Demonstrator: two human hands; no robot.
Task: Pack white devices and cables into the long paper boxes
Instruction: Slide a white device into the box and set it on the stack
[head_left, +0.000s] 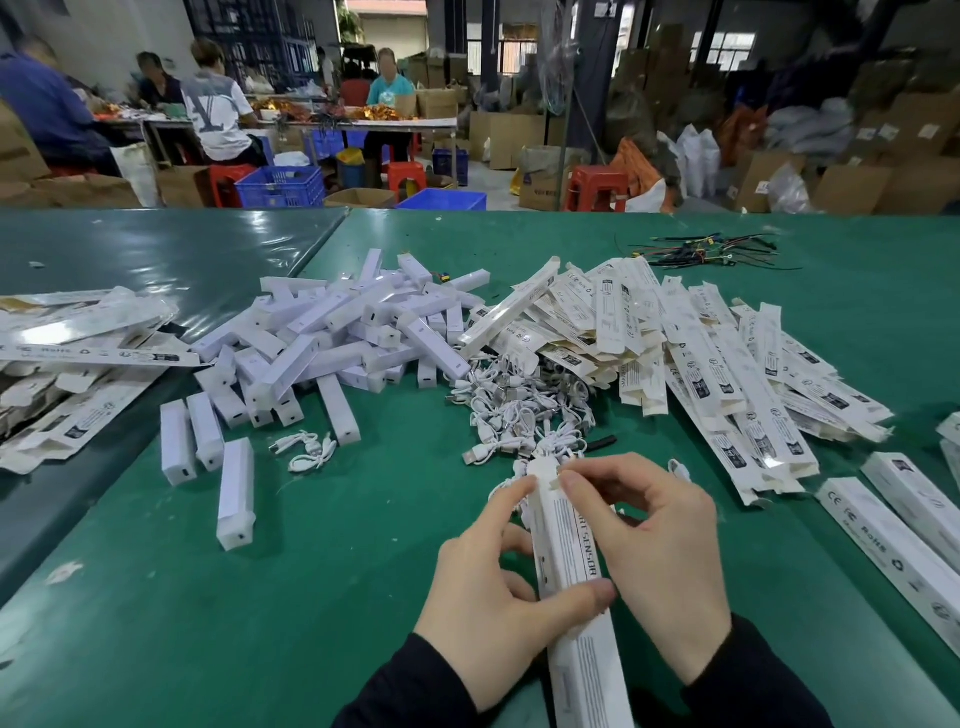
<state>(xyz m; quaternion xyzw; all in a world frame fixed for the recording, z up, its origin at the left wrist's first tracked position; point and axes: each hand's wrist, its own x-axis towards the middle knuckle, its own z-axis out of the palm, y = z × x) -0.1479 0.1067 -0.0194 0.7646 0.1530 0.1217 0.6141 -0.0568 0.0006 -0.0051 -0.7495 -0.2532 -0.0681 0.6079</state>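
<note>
Green glossy table (260, 597) in a warehouse stacked with cardboard cartons (506, 137). Behind the hands lie heaps of smooth white devices (322, 332), coiled white cables (519, 410) and flat printed paper boxes (727, 364). At the near edge, the left hand (498, 582) grasps 1 long paper box (576, 587); the right hand (654, 540) pinches its far end flap.

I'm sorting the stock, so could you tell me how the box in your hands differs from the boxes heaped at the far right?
The held box is squared up into a tube, gripped by both hands; the heaped boxes lie flat and loose on the table. The held box lies alone, the heaped ones overlap. Both are long, white and printed.
</note>
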